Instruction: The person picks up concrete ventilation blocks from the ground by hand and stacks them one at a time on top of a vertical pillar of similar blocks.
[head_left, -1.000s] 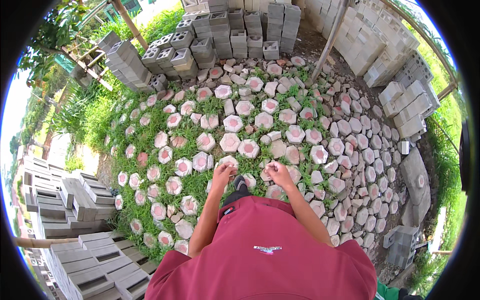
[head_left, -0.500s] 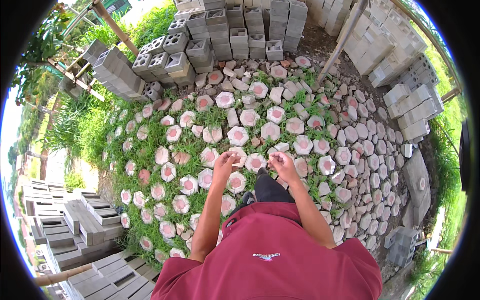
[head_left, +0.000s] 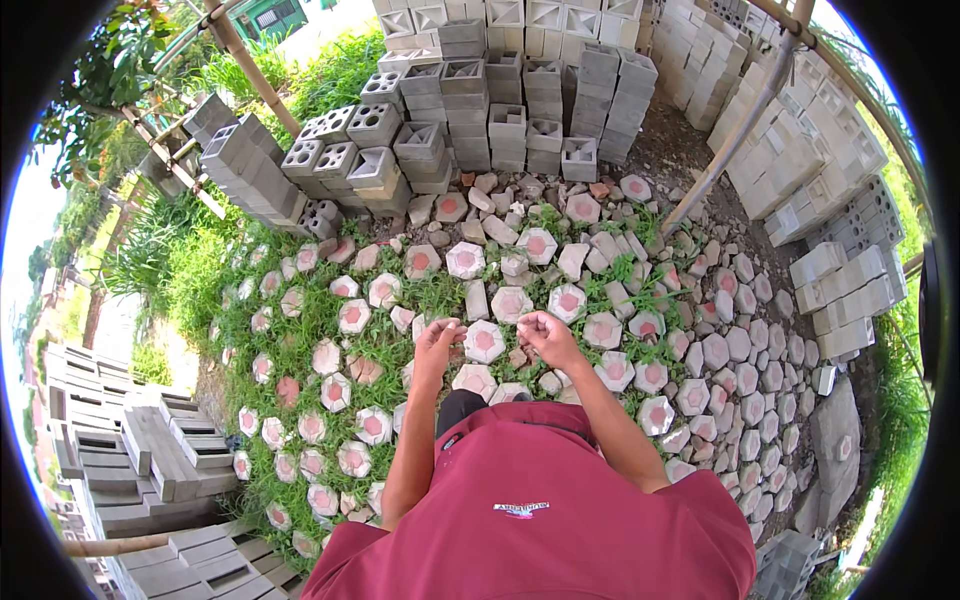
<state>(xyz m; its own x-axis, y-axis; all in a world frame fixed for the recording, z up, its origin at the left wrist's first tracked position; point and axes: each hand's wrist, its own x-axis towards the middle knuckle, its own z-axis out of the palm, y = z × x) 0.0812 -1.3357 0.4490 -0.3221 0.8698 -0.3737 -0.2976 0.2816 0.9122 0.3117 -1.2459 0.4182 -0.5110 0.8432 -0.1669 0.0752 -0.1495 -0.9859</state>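
Both my hands are held out in front of my body, a short gap apart, above a ground of hexagonal pavers. My left hand (head_left: 438, 346) is half curled, thumb and fingertips pinched together and turned toward the other hand. Level with it, my right hand (head_left: 551, 338) has its fingers bent and the tips close to the thumb. Whatever either pinch holds, if anything, is too small to make out. Between the hands shows a pale paver with a reddish middle (head_left: 484, 341), lying on the ground well below them.
Stacked hollow concrete blocks (head_left: 466, 110) stand ahead, with more block stacks (head_left: 845, 290) at the right. A slanting pole (head_left: 728, 145) rises at the front right. Grass (head_left: 300, 350) grows between the pavers. Long grey blocks (head_left: 180, 450) are piled at the left.
The view has tilted up, so the block stacks and pavers appear lower. Both hands stay raised and pinched, a little further left in the picture. My dark trouser leg shows less.
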